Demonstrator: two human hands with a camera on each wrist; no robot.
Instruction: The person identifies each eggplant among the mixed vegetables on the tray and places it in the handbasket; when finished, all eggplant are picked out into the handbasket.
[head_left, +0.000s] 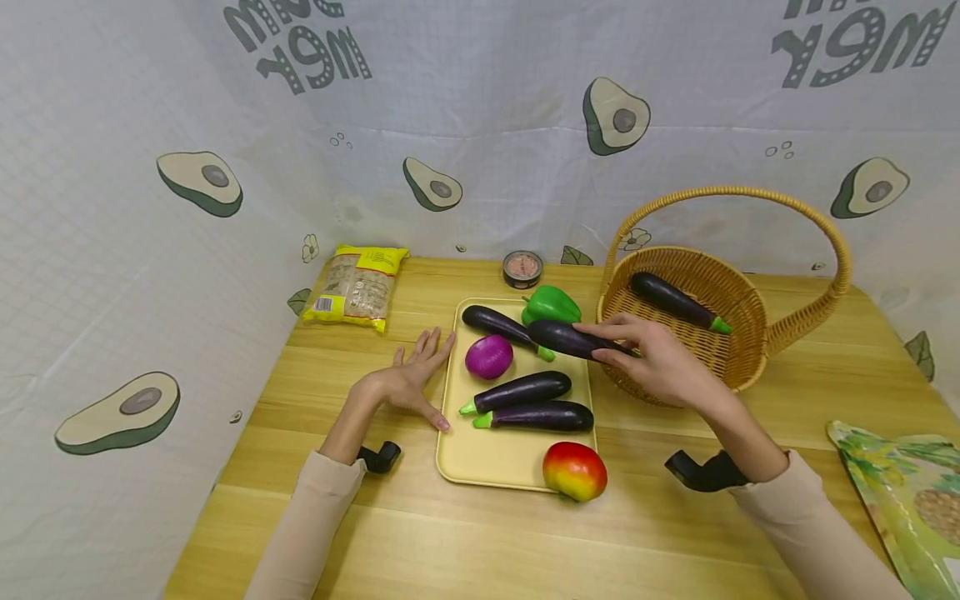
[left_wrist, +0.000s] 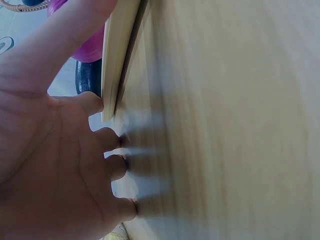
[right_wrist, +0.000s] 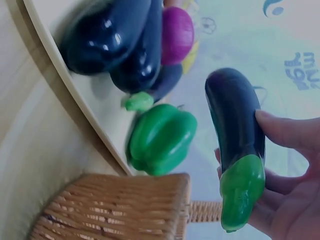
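While the left hand lies spread flat on the bench against the tray, the right hand pinches an eggplant at centre frame, beside the wicker basket.

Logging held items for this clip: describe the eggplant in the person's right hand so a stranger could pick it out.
Start at the wicker basket on the table's right side. Just left of its rim, the right hand grips a dark purple eggplant by its green stem end. Unlike the three eggplants on the yellow tray and the one in the basket, it is lifted.
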